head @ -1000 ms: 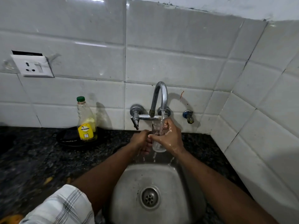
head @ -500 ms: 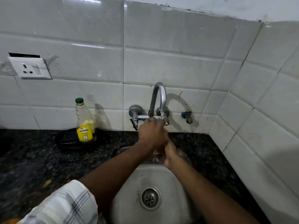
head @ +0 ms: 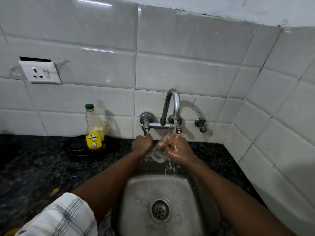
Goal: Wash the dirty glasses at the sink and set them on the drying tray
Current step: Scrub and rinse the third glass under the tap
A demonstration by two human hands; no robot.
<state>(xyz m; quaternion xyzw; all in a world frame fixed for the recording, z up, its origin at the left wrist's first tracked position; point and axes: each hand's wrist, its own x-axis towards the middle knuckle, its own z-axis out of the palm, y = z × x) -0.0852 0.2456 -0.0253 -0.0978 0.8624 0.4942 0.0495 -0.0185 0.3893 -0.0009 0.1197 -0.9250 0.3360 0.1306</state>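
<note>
A clear drinking glass (head: 157,155) is held tilted under the running tap (head: 172,106), above the back of the steel sink (head: 136,193). My right hand (head: 177,150) is wet and wrapped around the glass, with water streaming over it and dripping into the basin. My left hand (head: 142,144) is closed around the tap's left lever handle (head: 144,128), just left of the glass. Much of the glass is hidden by my right fingers. No drying tray is in view.
A soap bottle (head: 94,132) with a green cap and yellow label stands on a dark dish (head: 75,149) on the black granite counter (head: 34,167), left of the sink. White tiled walls close in behind and at right. A socket (head: 40,72) is on the wall.
My left hand has left the glass and moved left onto the tap's lever handle. My right hand has lifted the glass back under the stream.
</note>
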